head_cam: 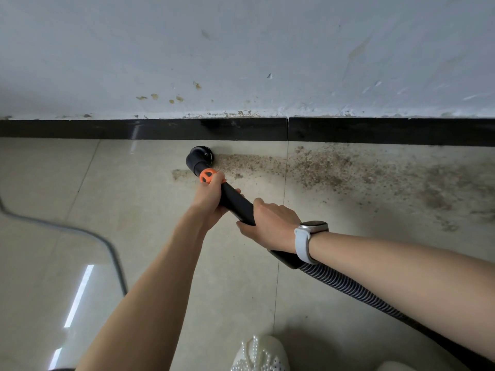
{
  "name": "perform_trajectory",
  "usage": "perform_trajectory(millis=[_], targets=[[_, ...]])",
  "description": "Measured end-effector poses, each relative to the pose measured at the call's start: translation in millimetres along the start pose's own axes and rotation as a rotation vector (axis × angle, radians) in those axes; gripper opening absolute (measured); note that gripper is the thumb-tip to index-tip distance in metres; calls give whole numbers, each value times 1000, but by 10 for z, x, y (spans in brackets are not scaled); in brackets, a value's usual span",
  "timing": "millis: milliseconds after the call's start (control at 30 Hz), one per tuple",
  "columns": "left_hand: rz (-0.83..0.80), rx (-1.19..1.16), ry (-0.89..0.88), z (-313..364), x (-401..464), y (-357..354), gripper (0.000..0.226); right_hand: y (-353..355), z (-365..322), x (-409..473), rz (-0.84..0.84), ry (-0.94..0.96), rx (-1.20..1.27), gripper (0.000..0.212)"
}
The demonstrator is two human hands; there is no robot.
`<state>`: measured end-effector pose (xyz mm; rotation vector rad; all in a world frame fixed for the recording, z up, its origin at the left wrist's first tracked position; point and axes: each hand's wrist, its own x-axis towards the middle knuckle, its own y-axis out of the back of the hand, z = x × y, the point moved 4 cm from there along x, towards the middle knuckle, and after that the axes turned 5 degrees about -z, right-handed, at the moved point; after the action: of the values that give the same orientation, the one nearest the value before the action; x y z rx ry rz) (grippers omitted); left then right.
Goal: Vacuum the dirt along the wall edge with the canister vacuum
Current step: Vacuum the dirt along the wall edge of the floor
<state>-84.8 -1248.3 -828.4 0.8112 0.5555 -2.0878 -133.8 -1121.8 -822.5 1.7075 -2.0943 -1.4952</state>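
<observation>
- Floor first: my beige glazed tile floor looks bare of grit left of the brush, apart from one small smear of dirt beside the nozzle, so I judge only the first short stretch is done.
- White scuffed painted wall with its glossy black skirting strip runs across the top; the work line lies at its foot.
- Brown gritty dirt band runs along the skirting from the brush head out to the right, widening and thinning as it goes. Most of the job is left, by my reckoning.
- Black ribbed vacuum hose trails from the wand back past my right forearm; the canister itself is out of view, so I cannot tell what it holds.
- Black plastic wand tube slopes down towards the wall.
- My right hand wraps round the rear of the wand, fingers curled under it, a white-strapped watch on the wrist.
- My left hand grips the wand further forward, just behind the orange collar.
- Round black brush nozzle sits on the tile just beside the skirting, at the left end of the dirt.
</observation>
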Motion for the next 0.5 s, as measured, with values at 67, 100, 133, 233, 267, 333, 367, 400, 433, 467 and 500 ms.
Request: perform_trajectory(millis=[67, 100, 133, 233, 267, 333, 367, 400, 433, 467, 500], targets=[[-7, 6, 0, -31, -35, -72, 19, 19, 61, -66, -6, -7, 2, 36], [-12, 7, 2, -46, -49, -107, 19, 30, 89, -97, -7, -11, 2, 36], [-16, 11, 5, -62, -61, -141, 18, 41, 116, -128, -9, -14, 2, 36], [-25, 29, 12, -119, -97, -244, 12, 79, 201, -225, -17, -27, 2, 37], [-32, 30, 12, -136, -111, -285, 10, 93, 234, -259, -19, -31, 4, 37], [-46, 38, 12, -162, -144, -373, 9, 121, 301, -324, -20, -44, 11, 36], [-51, 42, 11, -173, -158, -419, 9, 137, 335, -355, -16, -51, 13, 36], [-57, 45, 11, -184, -173, -463, 11, 151, 367, -384, -11, -58, 14, 36], [-61, 49, 11, -198, -185, -509, 16, 163, 399, -411, -6, -64, 15, 36], [-62, 54, 11, -213, -196, -552, 20, 173, 432, -438, -1, -71, 15, 36], [-62, 63, 12, -228, -207, -597, 22, 184, 468, -464, 3, -80, 15, 36]])
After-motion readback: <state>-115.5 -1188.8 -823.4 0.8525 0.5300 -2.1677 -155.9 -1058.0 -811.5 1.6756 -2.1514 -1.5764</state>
